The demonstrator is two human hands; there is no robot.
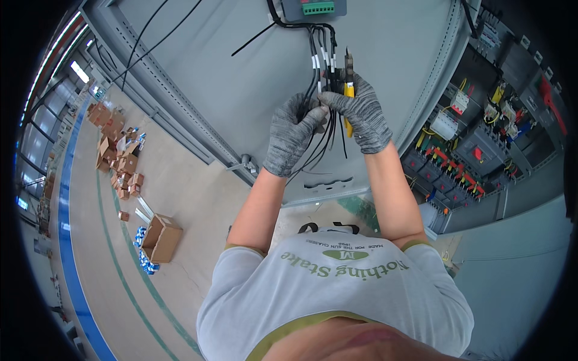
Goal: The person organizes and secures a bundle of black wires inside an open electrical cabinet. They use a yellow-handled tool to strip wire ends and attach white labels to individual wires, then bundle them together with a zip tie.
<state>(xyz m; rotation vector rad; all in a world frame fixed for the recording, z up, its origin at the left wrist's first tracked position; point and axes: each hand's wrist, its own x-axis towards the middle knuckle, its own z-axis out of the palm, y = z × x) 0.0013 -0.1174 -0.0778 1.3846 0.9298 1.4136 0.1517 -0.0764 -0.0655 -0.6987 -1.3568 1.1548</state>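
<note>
A bundle of thin black wires with white marker sleeves hangs down in front of a grey cabinet door panel. My left hand, in a grey knit glove, is closed round some of the wires, and their loose tails trail below it. My right hand, gloved the same way, holds yellow-handled pliers against the palm with the dark jaws upward. Its thumb and fingertips meet the left fingertips at the wires. Exactly which wire is pinched there is hidden by the gloves.
Above the wires, a green terminal block sits on a device on the panel. To the right, an open cabinet holds breakers and coloured wiring. Cardboard boxes stand on the floor at left. A slot pierces the panel's lower part.
</note>
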